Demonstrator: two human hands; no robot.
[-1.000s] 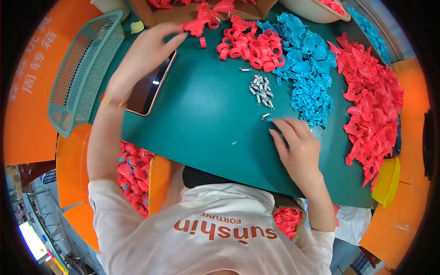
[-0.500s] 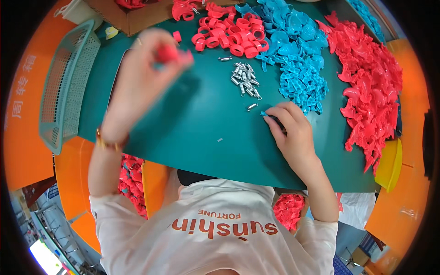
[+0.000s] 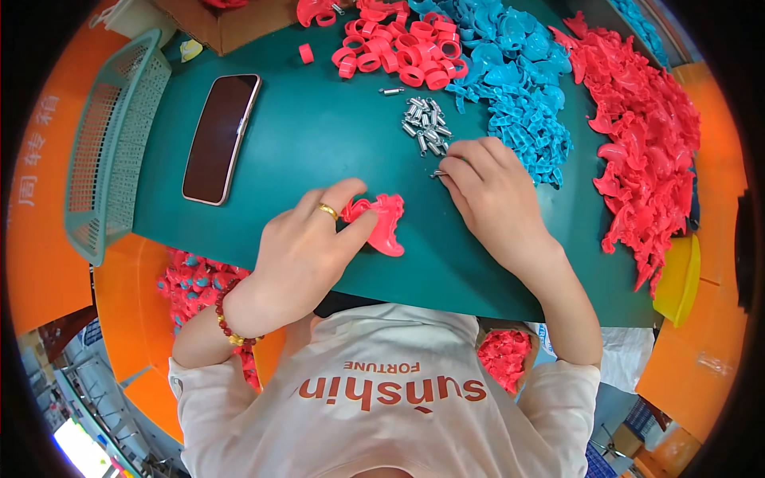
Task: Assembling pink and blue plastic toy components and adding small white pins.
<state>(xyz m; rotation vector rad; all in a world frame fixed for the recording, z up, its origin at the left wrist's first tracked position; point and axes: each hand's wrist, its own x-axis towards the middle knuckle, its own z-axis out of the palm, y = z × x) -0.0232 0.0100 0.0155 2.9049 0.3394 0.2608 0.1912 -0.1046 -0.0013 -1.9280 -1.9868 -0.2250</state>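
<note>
My left hand (image 3: 307, 243), a gold ring on one finger, is closed on a curved, glossy red plastic piece (image 3: 388, 227) at the front middle of the green table. Its thumb and fingers grip the piece's left edge; part of it is hidden behind them. To the right, my right hand (image 3: 498, 195) pinches a small metal spring (image 3: 437, 174) at its fingertips, only one end showing. Just beyond those fingers lies a pile of silver springs (image 3: 426, 123), with one stray spring (image 3: 391, 92) to its upper left.
Red rings (image 3: 410, 56), small blue parts (image 3: 530, 135) and red shaped pieces (image 3: 645, 151) lie heaped at the back and right. A phone (image 3: 217, 143) and a green basket (image 3: 119, 143) are at the left. A yellow container (image 3: 679, 279) stands by the right edge.
My left hand has come down from the far left toward me with the red piece, uncovering the phone. My right hand has shifted slightly away and now pinches a spring; the blue bit is out of sight.
</note>
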